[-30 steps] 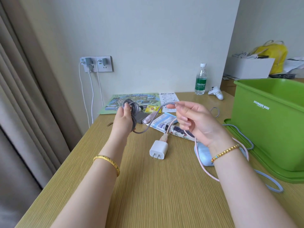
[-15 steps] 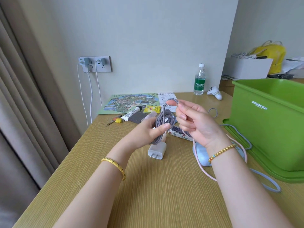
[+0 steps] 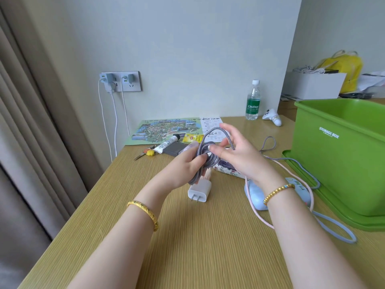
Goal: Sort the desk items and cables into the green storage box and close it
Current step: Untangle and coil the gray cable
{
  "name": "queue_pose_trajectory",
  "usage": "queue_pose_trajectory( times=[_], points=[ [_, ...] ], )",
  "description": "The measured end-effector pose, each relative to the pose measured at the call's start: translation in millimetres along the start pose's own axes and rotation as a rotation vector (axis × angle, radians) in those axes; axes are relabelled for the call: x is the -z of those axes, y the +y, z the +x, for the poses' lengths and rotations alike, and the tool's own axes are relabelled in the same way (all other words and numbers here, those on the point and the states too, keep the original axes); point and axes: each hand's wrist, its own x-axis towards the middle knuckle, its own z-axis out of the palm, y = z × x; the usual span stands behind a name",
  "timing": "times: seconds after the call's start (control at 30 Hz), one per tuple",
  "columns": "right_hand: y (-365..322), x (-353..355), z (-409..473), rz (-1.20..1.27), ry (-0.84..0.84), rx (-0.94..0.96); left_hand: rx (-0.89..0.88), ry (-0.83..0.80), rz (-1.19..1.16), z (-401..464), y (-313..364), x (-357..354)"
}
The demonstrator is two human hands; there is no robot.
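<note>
From the head view, your left hand (image 3: 185,167) grips the coiled grey braided cable (image 3: 205,161) left of the green storage box (image 3: 337,155), whose right side is cut off. Your right hand (image 3: 239,155) pinches a loop, hiding the cable's end.

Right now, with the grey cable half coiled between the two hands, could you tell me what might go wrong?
The grey braided cable is only loosely wound: the left hand grips the bundle while the right hand guides a free loop, so the coil could spring open. Its hanging end sits just above the white charger and might snag it. The pink cable under the right wrist could be dragged along.
</note>
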Motion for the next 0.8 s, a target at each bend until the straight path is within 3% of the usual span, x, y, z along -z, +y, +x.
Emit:
queue_pose_trajectory(
  times=[0.13, 0.4, 0.6, 0.7, 0.8],
  points=[
    [2.6, -7.5, -0.1, -0.073, -0.089, 0.051, -0.002, -0.003, 0.028, 0.6, -0.2, -1.0],
    [3.4, -12.3, 1.8, -0.286, 0.057, 0.141, 0.083, 0.010, 0.098, -0.7, -0.5, -0.3],
    [-0.8, -2.1, 3.5, -0.084, 0.128, 0.115, 0.109, 0.103, 0.157, 0.8, 1.0, 1.4],
    [-1.4, 6.5, 3.8, 0.044, 0.292, 0.137, 0.094, 0.040, -0.005, -2.1, 2.7, 12.7],
    [-1.4, 5.9, 3.9, 0.106, 0.345, 0.105, 0.061, -0.020, -0.201, -5.6, 5.2, 20.4]
  ],
)
